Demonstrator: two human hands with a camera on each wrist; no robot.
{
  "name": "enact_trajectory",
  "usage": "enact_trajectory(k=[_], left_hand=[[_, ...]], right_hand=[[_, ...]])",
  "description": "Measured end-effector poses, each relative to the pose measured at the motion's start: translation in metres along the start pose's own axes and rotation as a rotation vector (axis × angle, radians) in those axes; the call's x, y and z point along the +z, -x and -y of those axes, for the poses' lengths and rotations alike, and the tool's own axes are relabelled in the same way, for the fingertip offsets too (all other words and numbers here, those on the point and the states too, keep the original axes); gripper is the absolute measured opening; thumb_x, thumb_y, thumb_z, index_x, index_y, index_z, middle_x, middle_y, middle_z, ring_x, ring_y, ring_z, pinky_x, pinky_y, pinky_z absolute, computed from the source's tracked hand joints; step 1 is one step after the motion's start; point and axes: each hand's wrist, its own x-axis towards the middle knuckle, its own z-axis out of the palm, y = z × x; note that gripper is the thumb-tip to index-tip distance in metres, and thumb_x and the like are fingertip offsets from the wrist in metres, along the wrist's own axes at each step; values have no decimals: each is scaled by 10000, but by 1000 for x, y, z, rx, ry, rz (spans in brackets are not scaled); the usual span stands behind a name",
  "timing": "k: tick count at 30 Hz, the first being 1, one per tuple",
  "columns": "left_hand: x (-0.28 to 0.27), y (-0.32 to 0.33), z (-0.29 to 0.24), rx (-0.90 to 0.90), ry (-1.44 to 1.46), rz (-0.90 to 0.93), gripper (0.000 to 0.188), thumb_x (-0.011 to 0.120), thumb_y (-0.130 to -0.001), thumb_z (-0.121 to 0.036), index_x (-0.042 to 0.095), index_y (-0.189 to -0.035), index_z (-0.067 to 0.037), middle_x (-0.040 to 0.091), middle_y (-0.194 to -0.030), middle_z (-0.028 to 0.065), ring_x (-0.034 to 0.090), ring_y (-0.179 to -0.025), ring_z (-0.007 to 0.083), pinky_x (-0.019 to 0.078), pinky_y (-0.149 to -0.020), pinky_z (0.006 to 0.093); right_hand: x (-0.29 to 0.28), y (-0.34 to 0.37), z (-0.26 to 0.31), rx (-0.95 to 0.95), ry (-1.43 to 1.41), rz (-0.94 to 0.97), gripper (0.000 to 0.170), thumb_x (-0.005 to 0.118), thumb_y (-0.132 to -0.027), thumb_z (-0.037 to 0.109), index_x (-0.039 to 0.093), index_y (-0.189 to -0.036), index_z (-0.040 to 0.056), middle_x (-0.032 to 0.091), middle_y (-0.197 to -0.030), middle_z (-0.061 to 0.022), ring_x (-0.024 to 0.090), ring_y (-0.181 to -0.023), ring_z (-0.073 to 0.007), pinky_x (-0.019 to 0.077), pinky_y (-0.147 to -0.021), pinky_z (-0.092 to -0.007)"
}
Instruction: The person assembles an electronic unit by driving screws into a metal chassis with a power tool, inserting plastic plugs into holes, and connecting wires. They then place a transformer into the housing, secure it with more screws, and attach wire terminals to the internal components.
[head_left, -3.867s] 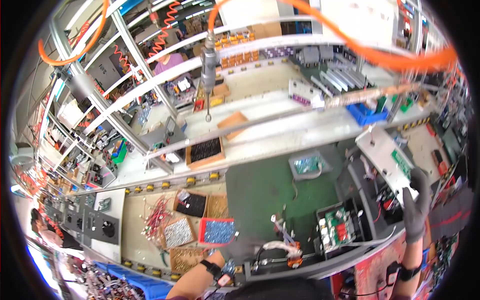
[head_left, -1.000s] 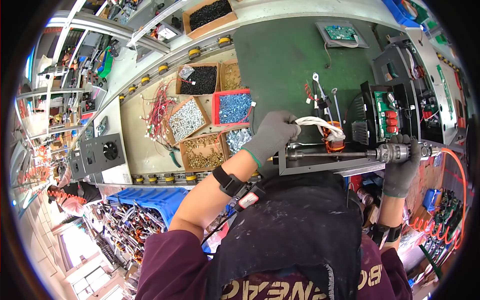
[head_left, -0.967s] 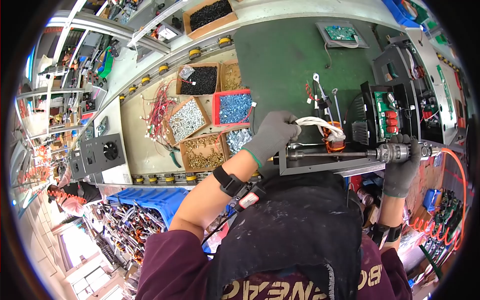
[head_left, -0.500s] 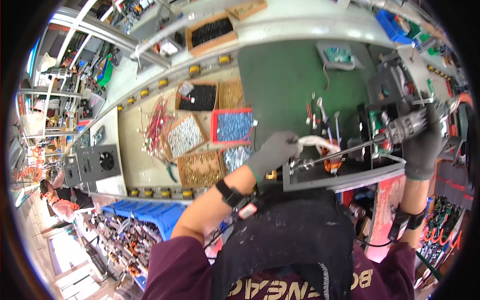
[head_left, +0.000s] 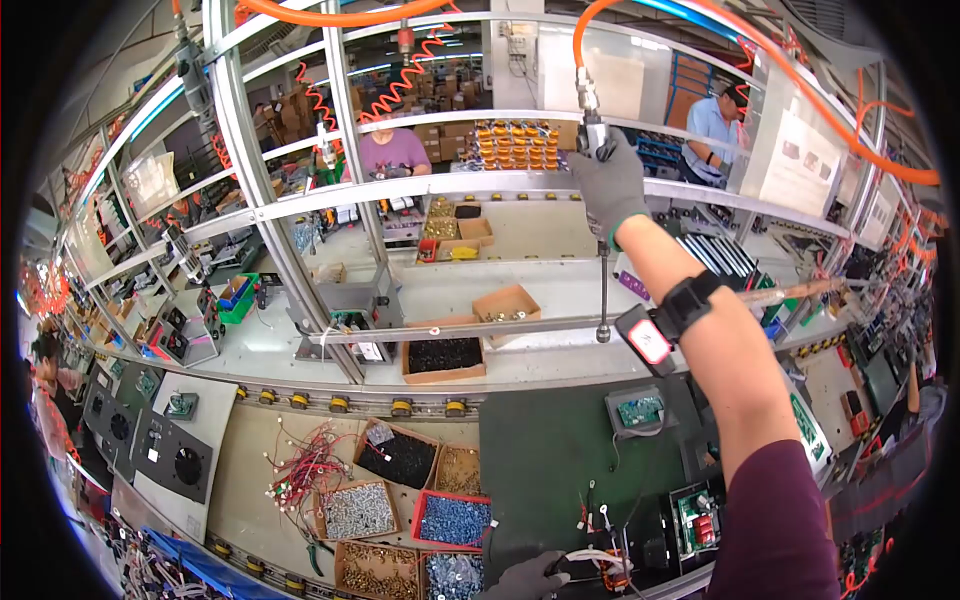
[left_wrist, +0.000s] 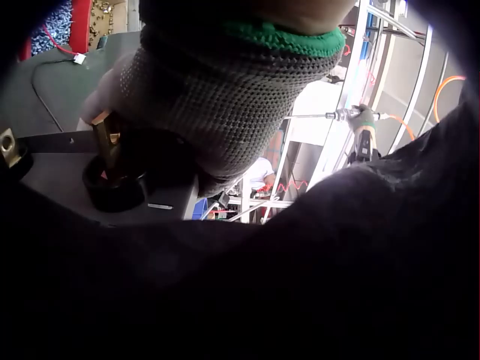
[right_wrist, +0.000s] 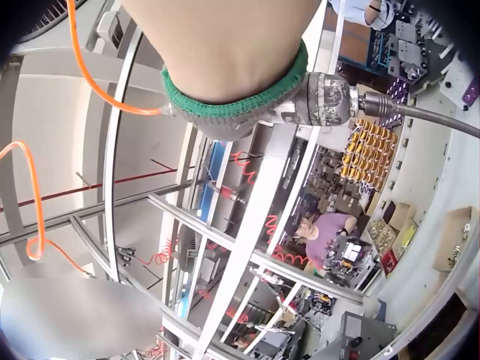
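My gloved right hand (head_left: 612, 182) is raised to the metal rail and grips an air screwdriver (head_left: 594, 132). The tool's long shaft (head_left: 604, 285) points straight down, and an orange hose (head_left: 579, 45) runs from its top. In the right wrist view the driver's ribbed body (right_wrist: 328, 99) sticks out past the glove cuff. Low in the head view, my gloved left hand (head_left: 528, 578) holds the ends of white-sleeved wires (head_left: 592, 556) leading to a copper coil (head_left: 616, 575). Beside that glove in the left wrist view stand a brass terminal (left_wrist: 107, 142) and a black ring (left_wrist: 116, 193).
Boxes of blue screws (head_left: 452, 520), silver screws (head_left: 358, 510) and black screws (head_left: 398, 460) stand left of the green mat (head_left: 550, 440). A circuit-board unit (head_left: 696, 520) sits at the right. Metal rails (head_left: 420, 335) cross above the bench. People work beyond them.
My right hand has carried the screwdriver from low over the bench up to the rail, turning its shaft downward. My left hand stays at the white wires. The head view has tilted up.
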Motion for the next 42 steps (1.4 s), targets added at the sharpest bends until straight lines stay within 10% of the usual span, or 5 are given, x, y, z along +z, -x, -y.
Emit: enact_trajectory(k=[11, 15, 19, 31, 42], left_hand=[[1, -8, 12, 130, -105, -58, 601, 612, -850, -410, 461, -1301, -43, 613, -1046, 174, 608, -940, 292, 461, -855, 363], [5, -19, 21, 56, -28, -42, 529, 635, -841, -330, 509, -1246, -14, 615, -1023, 165, 611, -918, 244, 473, -825, 347], [-4, -23, -10, -4, 245, 121, 426, 618, -856, -239, 532, -1183, 21, 606, -917, 103, 578, -830, 147, 468, -762, 291], [-31, -25, -57, 141, -409, -101, 238, 588, -882, -285, 615, -970, -65, 651, -788, 110, 632, -730, 234, 490, -679, 361], [-131, -118, 17, 176, -979, -341, 209, 553, -862, -198, 651, -1046, -193, 615, -1127, 85, 595, -1018, 295, 471, -878, 395]], right_hand=[[-71, 53, -26, -497, 444, 277, 588, 697, -802, 389, 504, -1234, 40, 610, -1058, -152, 609, -929, -304, 485, -831, -379], [-204, 102, -32, -99, 314, 755, 456, 645, -866, 265, 516, -1227, 18, 623, -1036, -93, 573, -909, -136, 483, -819, -304], [-302, 204, -117, 333, 793, 1066, 551, 653, -797, 405, 529, -1223, 80, 618, -1085, -188, 617, -964, -334, 479, -849, -414], [-389, 338, -215, 459, 580, 311, 225, 592, -810, 202, 602, -949, 26, 627, -872, -214, 596, -837, -421, 475, -731, -455], [-332, 519, -14, 664, 406, 238, 962, 825, -671, 353, 281, -1381, -1, 586, -1081, -235, 627, -890, -333, 519, -748, -390]])
